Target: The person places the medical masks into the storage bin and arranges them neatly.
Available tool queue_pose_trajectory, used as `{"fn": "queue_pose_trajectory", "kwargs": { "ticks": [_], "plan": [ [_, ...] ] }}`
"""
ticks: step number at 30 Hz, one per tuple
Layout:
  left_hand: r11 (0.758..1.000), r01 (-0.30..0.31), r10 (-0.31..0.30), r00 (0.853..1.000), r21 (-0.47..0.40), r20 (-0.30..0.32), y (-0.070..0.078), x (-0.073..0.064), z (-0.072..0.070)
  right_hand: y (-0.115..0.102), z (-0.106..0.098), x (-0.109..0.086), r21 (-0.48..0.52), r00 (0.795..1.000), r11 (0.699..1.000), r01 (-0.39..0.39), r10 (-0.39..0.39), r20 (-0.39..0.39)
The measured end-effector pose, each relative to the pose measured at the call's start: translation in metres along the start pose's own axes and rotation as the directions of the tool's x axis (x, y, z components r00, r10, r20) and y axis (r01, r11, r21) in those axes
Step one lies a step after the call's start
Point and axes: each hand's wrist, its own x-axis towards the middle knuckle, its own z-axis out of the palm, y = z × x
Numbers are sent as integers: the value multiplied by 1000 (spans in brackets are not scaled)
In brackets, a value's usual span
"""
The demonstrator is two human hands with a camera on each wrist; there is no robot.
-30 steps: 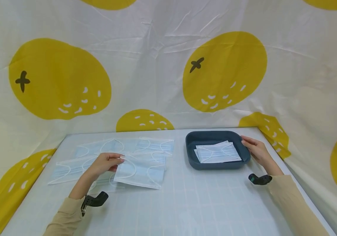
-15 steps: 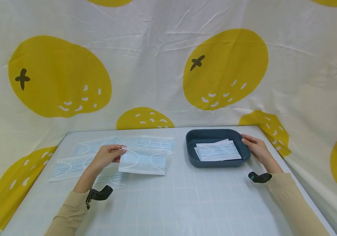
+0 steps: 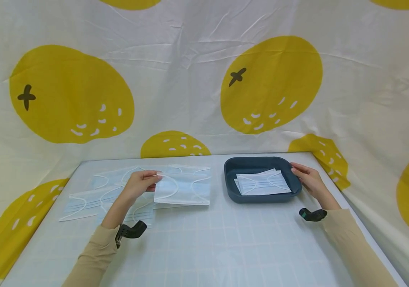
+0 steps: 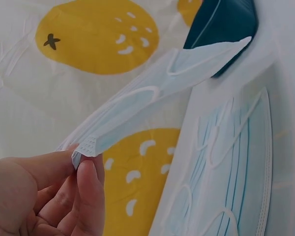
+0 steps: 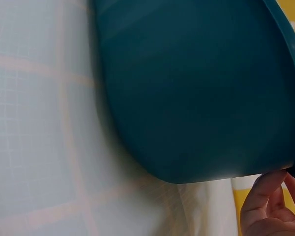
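One mask (image 3: 182, 192) is pinched in the left grip (image 3: 141, 184) — the right grip (image 3: 311, 182) holds the blue tray (image 3: 261, 199).

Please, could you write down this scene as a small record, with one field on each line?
Left hand: pinches one face mask by its edge, raised above the table
Right hand: holds the right end of the tray
Tray colour: dark blue
Masks in tray: at least two, overlapping
Loose masks: several, overlapping, left of the tray; exact number unclear
Backdrop: white cloth, large yellow shapes
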Motion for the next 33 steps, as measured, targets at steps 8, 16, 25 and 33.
{"fn": "queue_pose_trajectory", "kwargs": {
  "ticks": [8,16,25,33],
  "plan": [
    [999,-25,26,1000,-33,3,15,7,13,-2,2,-2,0,1000,1000,8,-8,7],
    [999,-44,44,999,-29,22,30,14,22,-1,4,0,30,1000,999,-23,23,-16],
    [994,-73,76,996,-81,38,51,14,28,-1,3,-3,9,1000,1000,3,-2,-5],
    [986,-79,86,996,-148,38,58,20,48,0,3,-2,13,1000,1000,-1,1,-3]
  ]
}}
